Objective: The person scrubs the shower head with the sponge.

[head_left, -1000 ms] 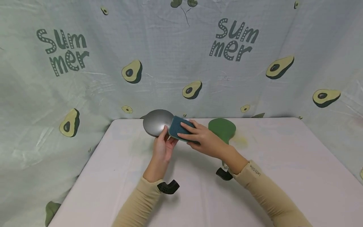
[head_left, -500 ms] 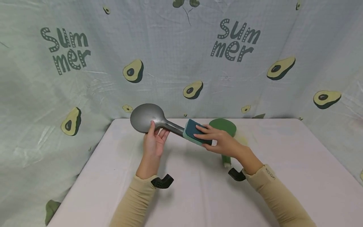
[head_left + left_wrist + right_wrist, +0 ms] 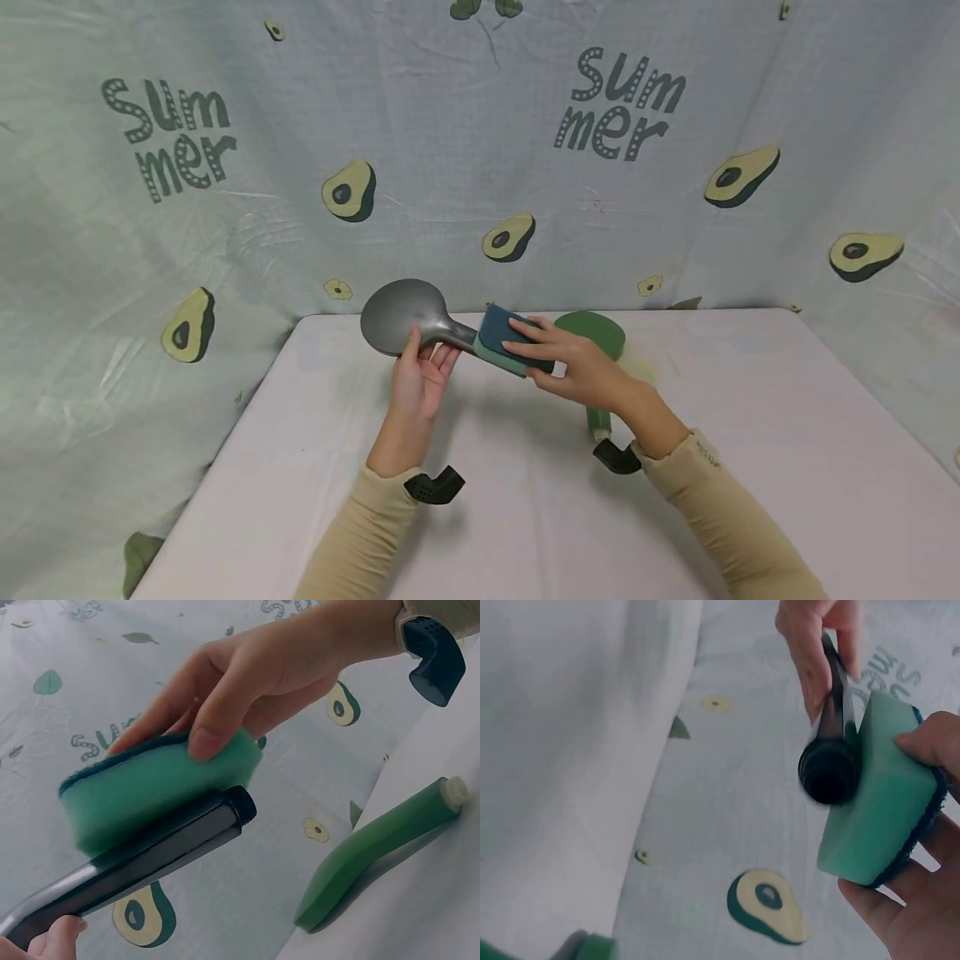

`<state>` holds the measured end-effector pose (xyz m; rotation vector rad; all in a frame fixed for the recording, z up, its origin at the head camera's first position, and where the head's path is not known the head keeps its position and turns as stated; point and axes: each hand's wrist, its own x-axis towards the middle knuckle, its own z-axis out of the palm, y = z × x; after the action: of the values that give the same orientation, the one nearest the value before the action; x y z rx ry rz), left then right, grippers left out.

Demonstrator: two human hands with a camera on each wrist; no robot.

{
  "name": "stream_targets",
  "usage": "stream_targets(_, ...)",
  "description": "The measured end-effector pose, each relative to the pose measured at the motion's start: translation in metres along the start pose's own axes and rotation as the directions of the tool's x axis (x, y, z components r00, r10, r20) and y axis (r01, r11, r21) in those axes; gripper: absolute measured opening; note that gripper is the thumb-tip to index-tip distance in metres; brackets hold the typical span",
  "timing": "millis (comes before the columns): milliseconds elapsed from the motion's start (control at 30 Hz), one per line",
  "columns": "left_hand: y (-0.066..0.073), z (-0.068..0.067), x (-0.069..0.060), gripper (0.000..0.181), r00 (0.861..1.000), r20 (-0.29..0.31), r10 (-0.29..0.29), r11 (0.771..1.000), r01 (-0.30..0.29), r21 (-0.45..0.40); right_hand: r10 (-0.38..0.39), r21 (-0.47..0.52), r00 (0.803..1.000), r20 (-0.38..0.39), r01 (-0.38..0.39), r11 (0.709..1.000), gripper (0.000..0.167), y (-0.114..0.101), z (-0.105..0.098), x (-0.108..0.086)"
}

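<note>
The left hand (image 3: 417,385) holds a grey, round-headed shower head (image 3: 402,317); rightward, the right hand (image 3: 579,360) grips a green-and-blue foam sponge (image 3: 504,335) against its handle (image 3: 172,855).

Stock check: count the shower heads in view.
2: the grey one held in the left hand, the green one lying on the table, partly behind the right hand.

Glossy shower head (image 3: 408,317), matt foam sponge (image 3: 881,791)

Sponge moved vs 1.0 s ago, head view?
Yes: the sponge is further right in frame, closer to the green shower head on the table.
</note>
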<state>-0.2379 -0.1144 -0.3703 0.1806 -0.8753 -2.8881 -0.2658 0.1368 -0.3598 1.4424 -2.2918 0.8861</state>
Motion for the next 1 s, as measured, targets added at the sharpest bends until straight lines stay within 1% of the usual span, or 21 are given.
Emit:
stream_targets(133,0.009,-0.001,0.003,0.048,0.999,-0.026,0.042,0.996,-0.044,-0.076,0.051,0.022,0.997,-0.061,-0.049,0.999,0.048,0.007,-0.005,-0.008)
stream_targets(200,0.012,-0.001,0.004,0.043,0.998,-0.037,0.05,0.993,-0.053,-0.102,0.071,0.025,0.993,-0.089,-0.069,0.997,0.05,0.008,-0.006,-0.01)
stream_targets(233,0.013,-0.002,0.004,0.04,0.998,-0.04,0.049,0.992,-0.053,-0.114,0.073,0.018,0.992,-0.105,-0.072,0.997,0.05,0.008,-0.005,-0.011)
stream_targets(300,0.013,-0.002,0.004,0.04,0.998,-0.038,0.047,0.991,-0.051,-0.125,0.052,-0.005,0.989,-0.138,-0.054,0.999,0.05,0.007,-0.003,-0.012)
stream_targets(400,0.012,-0.001,0.003,0.047,0.998,-0.034,0.051,0.991,-0.055,-0.122,-0.008,-0.037,0.985,-0.174,0.002,0.999,0.049,0.002,0.002,-0.012)
stream_targets(467,0.01,0.0,0.003,0.051,0.998,-0.04,0.053,0.992,-0.057,-0.113,-0.056,-0.054,0.982,-0.182,0.047,0.997,0.049,0.001,0.005,-0.01)
stream_targets(567,0.008,0.001,0.001,0.053,0.998,-0.054,0.043,0.994,-0.049,-0.1,-0.09,-0.052,0.977,-0.192,0.082,0.995,0.049,0.0,0.007,-0.009)
stream_targets(667,0.006,0.003,0.0,0.053,0.997,-0.061,0.04,0.995,-0.045,-0.084,-0.068,-0.055,0.974,-0.217,0.057,0.997,0.048,0.002,0.008,-0.009)
stream_targets(833,0.004,0.005,-0.001,0.052,0.998,-0.053,0.041,0.998,-0.044,-0.053,0.023,-0.043,0.959,-0.281,-0.036,0.998,0.048,0.006,0.009,-0.012)
stream_targets(900,0.003,0.005,-0.001,0.051,0.998,-0.056,0.033,0.998,-0.036,-0.058,0.02,-0.031,0.958,-0.288,-0.03,0.999,0.049,0.005,0.009,-0.012)
stream_targets(1000,0.003,0.005,-0.001,0.051,0.998,-0.067,0.023,0.997,-0.028,-0.068,-0.036,-0.017,0.965,-0.261,0.032,0.999,0.05,0.005,0.01,-0.012)
